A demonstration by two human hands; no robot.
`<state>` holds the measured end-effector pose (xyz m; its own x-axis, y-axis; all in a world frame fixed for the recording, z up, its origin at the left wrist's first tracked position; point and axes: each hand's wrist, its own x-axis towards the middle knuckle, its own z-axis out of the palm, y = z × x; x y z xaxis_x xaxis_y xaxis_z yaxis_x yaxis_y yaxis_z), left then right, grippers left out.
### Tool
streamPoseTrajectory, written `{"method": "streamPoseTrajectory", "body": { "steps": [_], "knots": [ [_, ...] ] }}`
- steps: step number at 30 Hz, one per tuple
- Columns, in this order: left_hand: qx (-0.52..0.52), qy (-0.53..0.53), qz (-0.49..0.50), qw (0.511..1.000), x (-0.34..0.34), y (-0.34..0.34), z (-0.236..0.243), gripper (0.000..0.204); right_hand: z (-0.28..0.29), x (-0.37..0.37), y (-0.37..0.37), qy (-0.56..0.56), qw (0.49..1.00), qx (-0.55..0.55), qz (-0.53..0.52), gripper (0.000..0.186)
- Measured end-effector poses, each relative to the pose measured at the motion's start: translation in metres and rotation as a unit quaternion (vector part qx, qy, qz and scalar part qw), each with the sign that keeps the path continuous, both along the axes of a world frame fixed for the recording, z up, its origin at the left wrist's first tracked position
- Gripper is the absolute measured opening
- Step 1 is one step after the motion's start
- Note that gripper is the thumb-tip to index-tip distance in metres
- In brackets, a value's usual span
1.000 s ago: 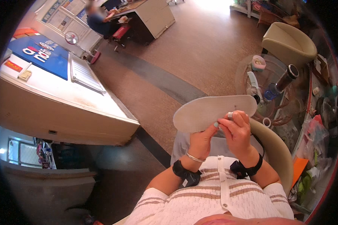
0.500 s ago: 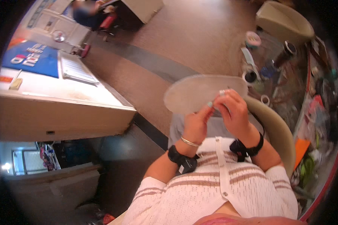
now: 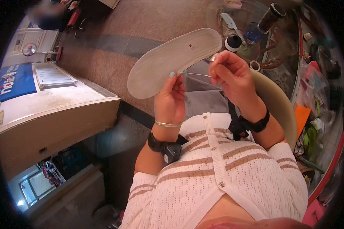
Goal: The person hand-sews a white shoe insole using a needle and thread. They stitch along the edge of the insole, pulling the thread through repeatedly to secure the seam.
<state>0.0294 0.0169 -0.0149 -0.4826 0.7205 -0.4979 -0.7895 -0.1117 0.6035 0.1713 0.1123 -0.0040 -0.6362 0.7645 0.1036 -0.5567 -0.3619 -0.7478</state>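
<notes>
Holding the off-white insole (image 3: 172, 61) beyond the grey-clad lap (image 3: 204, 104), the left hand (image 3: 170, 97) pinches its near rim while the right hand (image 3: 233, 78), apparently pinching taut white thread (image 3: 197, 74) above that lap, should pull evenly to avoid buckling.

Flr (image 3: 103, 21): brown, upper ctr of frame, crossed by 1 grey band (image 3: 111, 45); 1 dark strip (image 3: 138, 115) nr ctr L. Counter (image 3: 78, 91), L side: white top, tan front; far edge carries 1 blue panel (image 3: 15, 81) & 1 white slatted panel (image 3: 55, 74). Fan (image 3: 29, 49): upper L. Window (image 3: 39, 186) w/ bright light spot (image 3: 20, 203): lower L, beside grey partition (image 3: 74, 192). Cream chair back (image 3: 277, 95): R of ctr.
</notes>
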Motion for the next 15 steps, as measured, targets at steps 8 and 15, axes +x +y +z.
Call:
{"method": "streamPoseTrajectory", "body": {
  "steps": [8, 15],
  "knots": [
    [0.045, -0.027, -0.016, 0.998, -0.001, 0.001, 0.006, 0.006, -0.002, 0.006, -0.006, -0.089, 0.992, 0.011, 0.085, 0.007],
    [0.08, -0.073, -0.033, 0.993, -0.001, -0.001, 0.008, 0.009, -0.011, -0.015, -0.012, -0.169, 0.982, 0.041, 0.073, 0.009]
  ]
}}
